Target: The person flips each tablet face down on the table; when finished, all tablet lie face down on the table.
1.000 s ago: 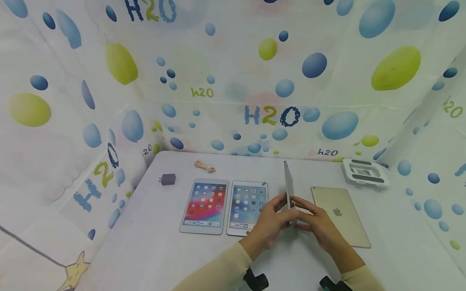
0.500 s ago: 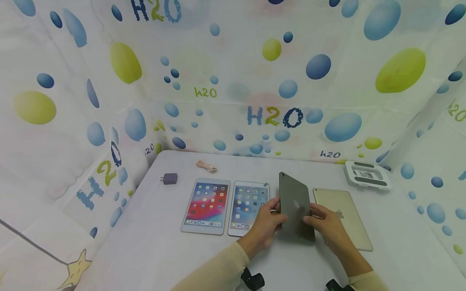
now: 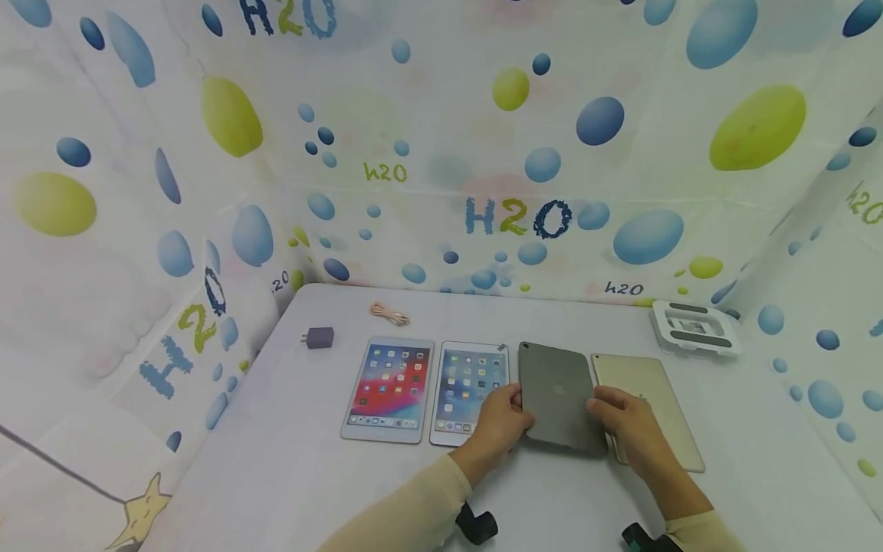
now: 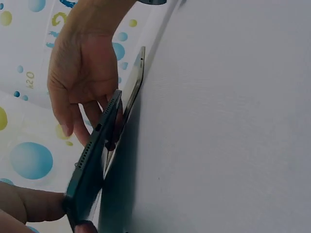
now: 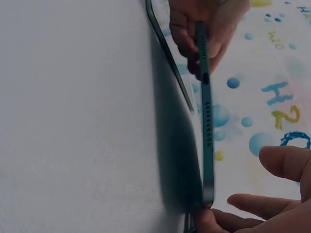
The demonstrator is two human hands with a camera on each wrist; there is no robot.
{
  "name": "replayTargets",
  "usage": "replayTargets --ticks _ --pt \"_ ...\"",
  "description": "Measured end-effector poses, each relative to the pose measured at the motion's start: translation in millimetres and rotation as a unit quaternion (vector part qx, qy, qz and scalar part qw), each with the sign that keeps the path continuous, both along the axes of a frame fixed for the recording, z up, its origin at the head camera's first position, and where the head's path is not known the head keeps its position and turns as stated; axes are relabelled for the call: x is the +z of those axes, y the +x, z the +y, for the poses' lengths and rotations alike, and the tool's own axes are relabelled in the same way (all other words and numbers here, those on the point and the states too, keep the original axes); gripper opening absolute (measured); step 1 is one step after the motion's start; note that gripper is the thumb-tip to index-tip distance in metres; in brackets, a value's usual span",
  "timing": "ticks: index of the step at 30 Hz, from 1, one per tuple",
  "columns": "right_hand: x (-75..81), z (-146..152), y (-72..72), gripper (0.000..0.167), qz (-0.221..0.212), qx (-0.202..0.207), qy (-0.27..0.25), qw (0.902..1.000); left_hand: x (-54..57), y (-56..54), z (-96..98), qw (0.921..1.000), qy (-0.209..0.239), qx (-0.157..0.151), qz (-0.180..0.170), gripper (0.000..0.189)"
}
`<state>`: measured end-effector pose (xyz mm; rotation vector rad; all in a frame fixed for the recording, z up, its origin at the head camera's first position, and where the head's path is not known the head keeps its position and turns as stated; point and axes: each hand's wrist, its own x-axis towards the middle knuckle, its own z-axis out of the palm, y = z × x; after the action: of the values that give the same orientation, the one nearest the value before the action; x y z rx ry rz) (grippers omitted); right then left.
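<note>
The dark gray iPad hangs between the person's 2 hands, raised off the table with a shadow beneath it. Its back faces up. Its long axis runs away from the person, the far end leaning a little left; the camera lens marks the far left corner, and the short edge with 2 speaker grilles and a charging port points back at the person. The left hand pinches the left long edge between thumb and fingers. The right hand supports the other side on loosely extended fingers, its thumb held off the iPad in the wrist views.

The gold iPad lies back up, partly behind the right fingers. Left of the left fingers, 2 white iPads lie side by side, screens lit, the nearer 1 partly covered by that hand. Beyond them are a coiled cable and a dark charger; well past the right fingers sits a white plastic holder.

The table is pale and smooth. Patterned cloth with blue and lime ovals and "H2O" lettering encloses it behind and on 2 sides.
</note>
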<state>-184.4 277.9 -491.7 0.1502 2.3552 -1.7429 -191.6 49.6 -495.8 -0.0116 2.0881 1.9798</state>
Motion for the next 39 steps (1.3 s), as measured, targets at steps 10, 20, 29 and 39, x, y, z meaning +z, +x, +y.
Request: replayTargets --ticks 10,20,29,39 --pt "12.9 0 1.0 0.065 -0.006 0.022 -0.002 0.9997 15.3 10.3 -0.2 0.9900 -0.119 -0.059 0.047 0.054" --pt "15.9 0 3.9 0.070 -0.006 0.016 0.001 0.9999 21.0 15.2 -13.2 0.9885 -0.117 -0.089 0.036 0.070" --pt "21.4 -11 18.6 0.066 0.079 0.027 -0.007 0.9965 31.8 22.9 -73.8 0.9897 -0.122 -0.058 0.049 0.062" --pt "22.3 -70 11.1 0.061 0.024 0.054 -0.128 0.9899 26.8 16.5 -134.4 0.9948 -0.094 0.033 0.023 0.061"
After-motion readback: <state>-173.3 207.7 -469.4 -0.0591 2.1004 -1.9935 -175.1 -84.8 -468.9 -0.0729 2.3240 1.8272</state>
